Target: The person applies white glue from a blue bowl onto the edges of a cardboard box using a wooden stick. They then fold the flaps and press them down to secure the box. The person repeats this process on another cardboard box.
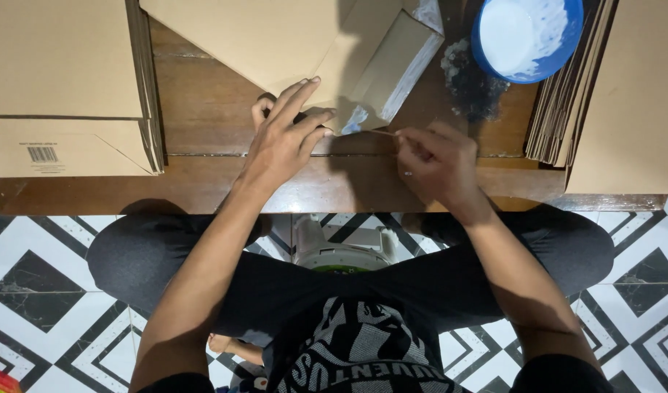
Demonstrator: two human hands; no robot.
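Left hand [283, 138] lies flat, fingers spread, pressing the near corner of a folded cardboard box blank [276, 40] onto the wooden table [203, 109]. Right hand [439, 164] is closed in a pinch on a thin stick [383, 132], its tip pointing at the white-smeared flap edge [356, 120] beside the left fingertips. A blue bowl of white paste [529, 33] stands at the far right of the table, well apart from both hands. Stacks of flat cardboard [65, 80] lie at left, and more [566, 102] at right.

Assessment: the blank appears light and stiff, but creases readily. Hold is best taken flat on a dry panel, clear of the wet edge, which is likely tacky.
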